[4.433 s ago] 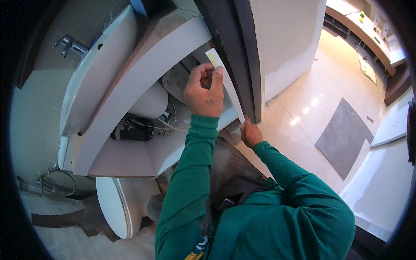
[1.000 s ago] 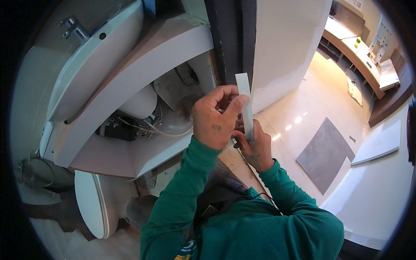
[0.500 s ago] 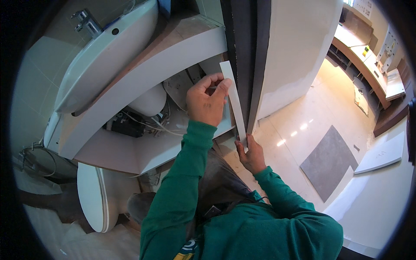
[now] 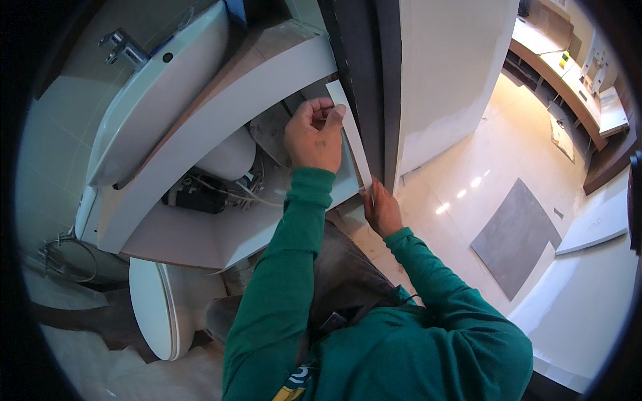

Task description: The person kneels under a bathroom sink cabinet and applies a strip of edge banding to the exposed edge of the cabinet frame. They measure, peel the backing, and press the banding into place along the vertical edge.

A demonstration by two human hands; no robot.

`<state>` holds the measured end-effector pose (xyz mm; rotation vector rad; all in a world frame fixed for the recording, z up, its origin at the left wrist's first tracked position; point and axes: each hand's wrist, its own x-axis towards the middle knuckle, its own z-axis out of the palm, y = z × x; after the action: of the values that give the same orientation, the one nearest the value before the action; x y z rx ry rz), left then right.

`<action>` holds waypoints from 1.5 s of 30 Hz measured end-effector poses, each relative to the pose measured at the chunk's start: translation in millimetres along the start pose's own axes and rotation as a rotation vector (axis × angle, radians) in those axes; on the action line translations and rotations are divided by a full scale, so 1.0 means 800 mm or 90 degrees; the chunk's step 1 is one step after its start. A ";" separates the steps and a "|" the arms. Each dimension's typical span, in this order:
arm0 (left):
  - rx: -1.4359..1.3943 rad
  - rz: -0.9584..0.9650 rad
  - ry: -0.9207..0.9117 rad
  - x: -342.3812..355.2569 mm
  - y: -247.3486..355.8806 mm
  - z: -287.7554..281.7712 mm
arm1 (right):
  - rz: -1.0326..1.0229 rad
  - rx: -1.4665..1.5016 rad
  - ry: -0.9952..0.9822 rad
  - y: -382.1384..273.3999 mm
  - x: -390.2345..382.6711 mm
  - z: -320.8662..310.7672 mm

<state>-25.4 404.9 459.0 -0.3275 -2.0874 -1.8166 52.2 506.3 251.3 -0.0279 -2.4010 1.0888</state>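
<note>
Beside the tall dark frame (image 4: 371,80), the left hand (image 4: 314,140) pinches a long flat white strip (image 4: 355,146) near its top; the right hand (image 4: 384,210) clasps its lower end.

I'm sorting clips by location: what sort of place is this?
Probably a bathroom under renovation: a white washbasin with a metal tap and a toilet show on the left, while a grey sheet lies on the floor to the right.
</note>
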 end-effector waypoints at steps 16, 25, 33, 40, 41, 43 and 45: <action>0.046 0.039 0.017 0.016 -0.012 0.006 | 0.014 -0.019 -0.016 0.008 0.016 0.006; 0.044 0.027 0.024 0.016 -0.007 0.009 | 0.032 0.026 -0.019 0.003 0.020 -0.002; 0.067 0.053 0.033 0.015 -0.009 0.005 | 0.007 0.044 -0.021 0.006 0.018 0.002; -0.148 -0.087 -0.015 -0.032 0.026 -0.007 | 0.113 0.033 -0.073 0.019 -0.016 -0.014; -0.187 -0.127 -0.026 -0.043 0.033 -0.013 | 0.173 0.033 -0.072 0.025 -0.028 -0.011; -0.206 -0.191 -0.095 -0.067 0.037 -0.033 | 0.409 0.228 -0.090 0.036 -0.050 -0.016; -0.225 -0.243 -0.139 -0.093 0.028 -0.048 | 0.743 0.634 -0.120 0.049 -0.065 -0.028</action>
<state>55.9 374.1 452.9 -0.2344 -2.0690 -2.4854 101.0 537.1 213.5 -1.0948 -1.5711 2.7437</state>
